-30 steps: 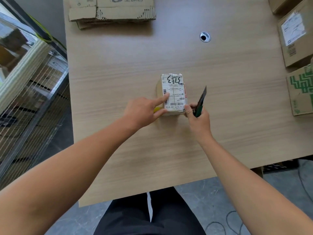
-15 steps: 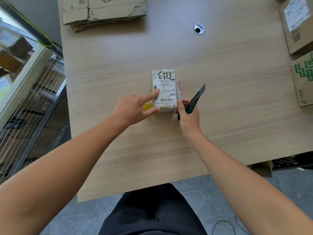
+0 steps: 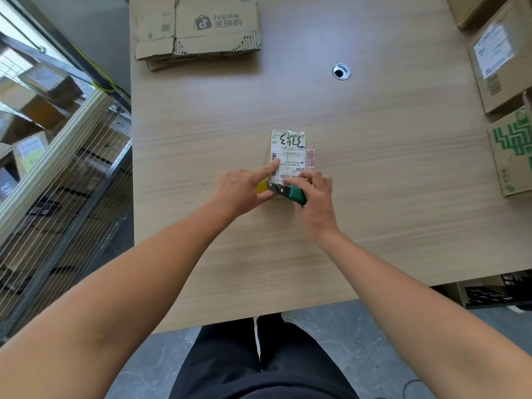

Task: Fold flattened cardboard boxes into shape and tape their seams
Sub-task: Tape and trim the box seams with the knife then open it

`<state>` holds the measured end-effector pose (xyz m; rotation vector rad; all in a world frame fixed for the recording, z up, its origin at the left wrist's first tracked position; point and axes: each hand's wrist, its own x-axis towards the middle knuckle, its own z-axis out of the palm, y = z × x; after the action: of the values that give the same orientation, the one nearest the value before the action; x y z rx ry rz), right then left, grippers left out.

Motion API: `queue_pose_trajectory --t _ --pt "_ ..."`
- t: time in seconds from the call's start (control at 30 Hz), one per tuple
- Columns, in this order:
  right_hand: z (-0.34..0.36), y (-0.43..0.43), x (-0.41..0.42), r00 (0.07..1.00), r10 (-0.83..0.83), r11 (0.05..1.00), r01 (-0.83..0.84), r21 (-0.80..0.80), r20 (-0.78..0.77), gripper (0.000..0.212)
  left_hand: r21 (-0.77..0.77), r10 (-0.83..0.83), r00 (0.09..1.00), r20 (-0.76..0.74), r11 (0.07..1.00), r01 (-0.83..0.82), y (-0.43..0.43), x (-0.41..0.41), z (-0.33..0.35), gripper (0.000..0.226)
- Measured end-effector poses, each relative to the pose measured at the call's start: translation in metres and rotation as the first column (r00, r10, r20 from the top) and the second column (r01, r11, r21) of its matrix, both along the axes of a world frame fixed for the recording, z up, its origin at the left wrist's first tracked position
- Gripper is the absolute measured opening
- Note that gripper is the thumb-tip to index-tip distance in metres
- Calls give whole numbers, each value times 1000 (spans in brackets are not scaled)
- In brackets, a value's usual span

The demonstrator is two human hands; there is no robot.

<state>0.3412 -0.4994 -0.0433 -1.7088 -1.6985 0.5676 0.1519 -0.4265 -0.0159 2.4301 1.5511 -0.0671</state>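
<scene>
A small cardboard box (image 3: 288,151) with a white shipping label and black scribbles lies at the table's middle. My left hand (image 3: 243,191) steadies its near left side, with the index finger stretched onto the label and the thumb near a yellow patch on that side. My right hand (image 3: 315,194) grips a green utility knife (image 3: 290,192). The knife lies across the box's near end, its blade pointing left toward my left hand.
A stack of flattened cardboard boxes (image 3: 198,27) lies at the table's far left. Several boxes (image 3: 501,67) stand along the right edge, one with a green pattern (image 3: 515,151). A cable hole (image 3: 341,71) is in the tabletop (image 3: 403,226). A wire cage (image 3: 57,174) with boxes stands at left.
My right hand has swung the knife from pointing up and away at the box's right side to lying across the box's near end, blade pointing left. My left hand stays on the box.
</scene>
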Motion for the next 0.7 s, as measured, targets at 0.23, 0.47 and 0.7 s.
queue_pose_trajectory --t 0.23,0.47,0.7 --pt "7 22 30 961 201 964 -229 134 191 43 -503 125 934 335 862 65 10 -29 22 32" --pt "12 29 34 929 278 951 -302 64 244 39 -558 195 969 153 826 -78 13 -35 13 28" --pt "16 31 33 949 259 964 -266 16 182 36 -345 -69 991 116 933 105 28 -30 17 83"
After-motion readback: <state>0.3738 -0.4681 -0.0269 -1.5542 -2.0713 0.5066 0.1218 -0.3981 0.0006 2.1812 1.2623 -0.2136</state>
